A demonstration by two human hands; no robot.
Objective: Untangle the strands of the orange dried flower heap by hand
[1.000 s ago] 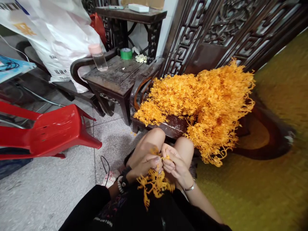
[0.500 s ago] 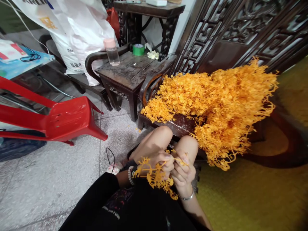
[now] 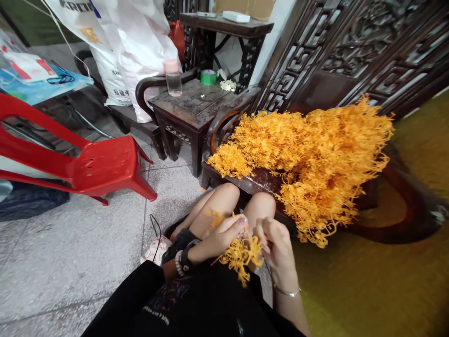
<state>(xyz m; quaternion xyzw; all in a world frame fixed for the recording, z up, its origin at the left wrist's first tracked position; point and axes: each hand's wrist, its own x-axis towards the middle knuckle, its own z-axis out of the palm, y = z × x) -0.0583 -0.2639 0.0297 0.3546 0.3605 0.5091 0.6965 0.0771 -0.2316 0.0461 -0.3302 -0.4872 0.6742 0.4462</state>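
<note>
Above my lap, my left hand (image 3: 224, 236) is closed around an orange, branching, curly sprig (image 3: 242, 255) that looks like plastic. Its tendrils hang below the fingers, and part of it shows blurred beyond the knuckles. My right hand (image 3: 278, 241) is just to the right, its fingers bent together beside the sprig's edge. Whatever those fingertips pinch is hidden. In front of my knees, a large heap of the same orange tangled sprigs (image 3: 315, 154) covers much of a dark carved wooden bench (image 3: 263, 180).
A red plastic chair (image 3: 108, 161) stands at the left on the speckled floor (image 3: 101, 248). A small dark wooden table (image 3: 189, 105) holds a pink-capped bottle (image 3: 173, 82) and green tape (image 3: 208, 77). White sacks (image 3: 136, 51) stand behind; a white patterned item (image 3: 156, 250) is near my left wrist.
My hands have moved apart; they were together with a strand between them. The right hand has shifted right, and the left has turned with the sprig. The view has tilted slightly.
</note>
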